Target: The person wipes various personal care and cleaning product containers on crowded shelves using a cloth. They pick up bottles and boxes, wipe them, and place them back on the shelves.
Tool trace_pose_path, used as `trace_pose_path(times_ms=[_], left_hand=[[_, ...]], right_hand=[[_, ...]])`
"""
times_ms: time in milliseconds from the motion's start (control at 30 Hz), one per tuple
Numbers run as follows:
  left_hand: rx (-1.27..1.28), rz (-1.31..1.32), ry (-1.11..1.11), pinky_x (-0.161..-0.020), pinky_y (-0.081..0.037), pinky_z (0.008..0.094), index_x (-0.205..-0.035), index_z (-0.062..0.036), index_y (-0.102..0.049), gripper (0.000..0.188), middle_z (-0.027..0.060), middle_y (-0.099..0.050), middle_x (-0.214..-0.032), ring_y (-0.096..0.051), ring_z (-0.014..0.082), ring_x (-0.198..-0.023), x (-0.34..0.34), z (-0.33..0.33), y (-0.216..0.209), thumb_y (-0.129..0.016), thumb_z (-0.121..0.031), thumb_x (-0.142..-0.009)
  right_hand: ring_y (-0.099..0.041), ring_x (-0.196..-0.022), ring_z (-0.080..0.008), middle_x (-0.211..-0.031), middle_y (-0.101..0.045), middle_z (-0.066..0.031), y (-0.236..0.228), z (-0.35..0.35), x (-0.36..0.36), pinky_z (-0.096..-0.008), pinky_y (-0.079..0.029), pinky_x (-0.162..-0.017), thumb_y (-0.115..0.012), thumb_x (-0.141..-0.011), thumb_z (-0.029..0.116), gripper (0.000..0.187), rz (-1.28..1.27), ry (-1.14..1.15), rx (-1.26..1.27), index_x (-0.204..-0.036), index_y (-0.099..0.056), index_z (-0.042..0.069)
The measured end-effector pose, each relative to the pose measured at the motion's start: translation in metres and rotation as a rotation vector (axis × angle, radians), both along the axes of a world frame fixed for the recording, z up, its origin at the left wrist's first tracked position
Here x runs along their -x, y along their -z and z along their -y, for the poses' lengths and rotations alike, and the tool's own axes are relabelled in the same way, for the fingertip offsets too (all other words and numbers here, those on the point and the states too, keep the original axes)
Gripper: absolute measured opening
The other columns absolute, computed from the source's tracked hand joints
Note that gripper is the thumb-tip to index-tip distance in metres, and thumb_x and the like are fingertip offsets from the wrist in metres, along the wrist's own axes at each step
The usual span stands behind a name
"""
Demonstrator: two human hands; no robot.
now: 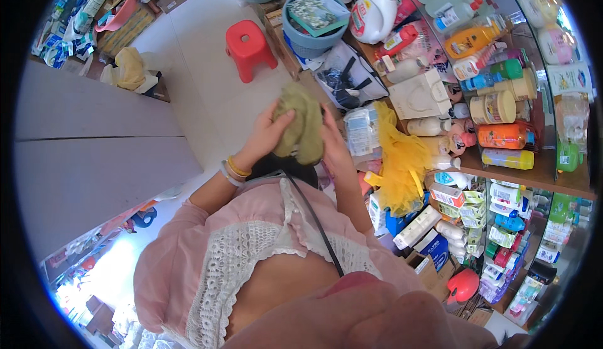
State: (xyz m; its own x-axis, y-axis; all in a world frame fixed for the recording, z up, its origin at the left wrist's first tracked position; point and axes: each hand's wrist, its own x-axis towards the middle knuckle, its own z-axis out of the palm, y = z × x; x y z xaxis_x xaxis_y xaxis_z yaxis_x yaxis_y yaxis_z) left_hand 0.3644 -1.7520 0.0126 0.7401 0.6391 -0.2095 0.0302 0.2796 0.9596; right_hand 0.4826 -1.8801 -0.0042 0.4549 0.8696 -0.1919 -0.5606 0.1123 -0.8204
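In front of my body I hold a crumpled olive-green cloth (298, 122) between both hands. My left hand (269, 134) is closed on its left side, with the thumb lying over the fabric. Along the cloth's right edge my right hand (334, 140) grips it, its fingertips partly hidden behind the folds. Something dark shows beside the right fingers, too small to name. On my left wrist are a yellow band (239, 167) and a pale bracelet (230, 174).
A red plastic stool (249, 48) stands ahead on the tiled floor. To the right are a blue-grey basket (314, 42), a yellow mesh bundle (402, 161), a white paper bag (419, 96) and shelves (546, 178) full of bottles. A large grey-lilac cabinet (100, 142) stands at left.
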Motion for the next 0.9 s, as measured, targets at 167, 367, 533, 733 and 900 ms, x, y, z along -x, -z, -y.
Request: trace_pose_path(times_ms=[167,367,533,733,900], left_hand=[[0.500,0.283,-0.137,-0.090,-0.047,0.0347,-0.124,-0.0032,-0.050,0.040,0.0100,-0.058,-0.116,-0.058,0.0201,-0.104,0.055,-0.065,-0.024,-0.050,-0.028,-0.093],[0.983,0.593,-0.133,-0.097,-0.042,0.0426,-0.124,-0.0038,-0.051,0.042,0.0130,-0.055,-0.124,-0.054,0.0275,-0.112,0.091,-0.114,-0.001,-0.045,-0.032,-0.093],[0.803,0.325,-0.438,-0.097,-0.042,0.0422,-0.124,-0.0047,-0.051,0.043,0.0116,-0.055,-0.124,-0.053,0.0273,-0.113,0.115,-0.133,0.041,-0.045,-0.032,-0.092],[0.766,0.389,-0.513,-0.099,-0.040,0.0432,-0.124,-0.0054,-0.051,0.042,0.0113,-0.054,-0.126,-0.051,0.0275,-0.116,0.097,-0.155,0.044,-0.042,-0.032,-0.093],[0.772,0.395,-0.477,-0.101,-0.038,0.0436,-0.124,-0.0058,-0.051,0.042,0.0115,-0.054,-0.127,-0.050,0.0273,-0.117,0.043,-0.175,0.037,-0.039,-0.033,-0.095]], right_hand=[[-0.049,-0.112,-0.0173,-0.122,-0.050,-0.0081,-0.027,-0.094,0.046,-0.0305,-0.039,-0.095,-0.057,-0.090,0.024,0.058,0.168,-0.196,0.037,-0.138,-0.031,0.005],[-0.056,-0.089,-0.0111,-0.107,-0.057,-0.0059,0.016,-0.108,-0.026,-0.0264,-0.046,-0.078,-0.054,-0.092,0.028,0.046,0.352,-0.244,0.274,-0.132,-0.042,0.008],[-0.059,-0.101,-0.0269,-0.111,-0.060,-0.0203,0.133,-0.078,-0.197,-0.0346,-0.045,-0.085,-0.064,-0.076,0.054,0.076,0.757,0.317,0.930,-0.123,-0.048,-0.004],[-0.046,-0.115,-0.0410,-0.124,-0.046,-0.0286,0.191,-0.061,-0.342,-0.0432,-0.042,-0.093,-0.064,-0.077,0.040,0.070,1.185,0.458,1.239,-0.127,-0.040,-0.003],[-0.044,-0.117,-0.0408,-0.129,-0.043,-0.0257,0.246,-0.064,-0.398,-0.0442,-0.042,-0.094,-0.065,-0.078,0.032,0.068,1.191,0.315,1.199,-0.130,-0.036,0.000]])
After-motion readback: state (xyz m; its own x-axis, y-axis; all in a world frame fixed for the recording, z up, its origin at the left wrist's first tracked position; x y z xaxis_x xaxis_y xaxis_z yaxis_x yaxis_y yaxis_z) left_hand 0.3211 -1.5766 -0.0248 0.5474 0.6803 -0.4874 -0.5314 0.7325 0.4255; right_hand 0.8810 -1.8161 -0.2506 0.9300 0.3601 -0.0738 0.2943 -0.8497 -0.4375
